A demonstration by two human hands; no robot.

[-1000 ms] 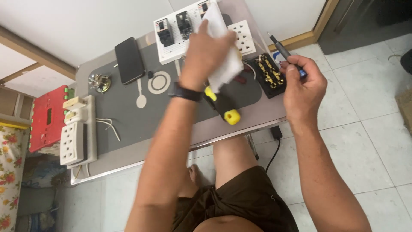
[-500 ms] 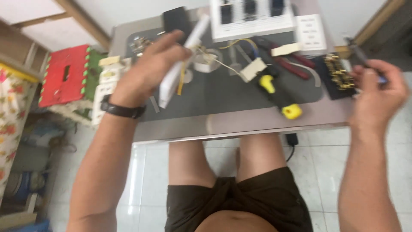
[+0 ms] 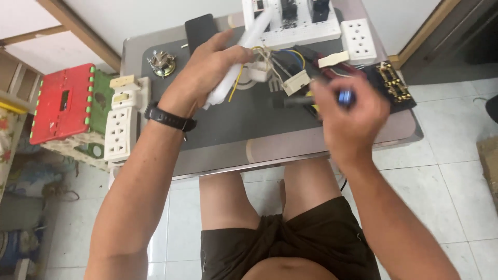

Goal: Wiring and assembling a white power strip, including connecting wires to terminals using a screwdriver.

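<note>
Right hand point(image 3: 348, 111), now swung in from the tabletop point(image 3: 270, 150) edge, grips a dark-shafted tool point(image 3: 303, 101) beside the wire bundle point(image 3: 277, 62); left hand point(image 3: 207, 70) holds the white tube point(image 3: 239, 57) above the bundle's left, bringing tool to the wiring.

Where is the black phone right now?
In the head view the black phone lies at the far edge of the grey table, left of centre, just beyond the left hand and right of a small metal fitting.

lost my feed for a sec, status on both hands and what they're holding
Left hand gripping white plastic strip above the mat. Right hand closed on blue-tipped tool, motion-blurred. Loose wires and socket parts crowd the space between.
</note>
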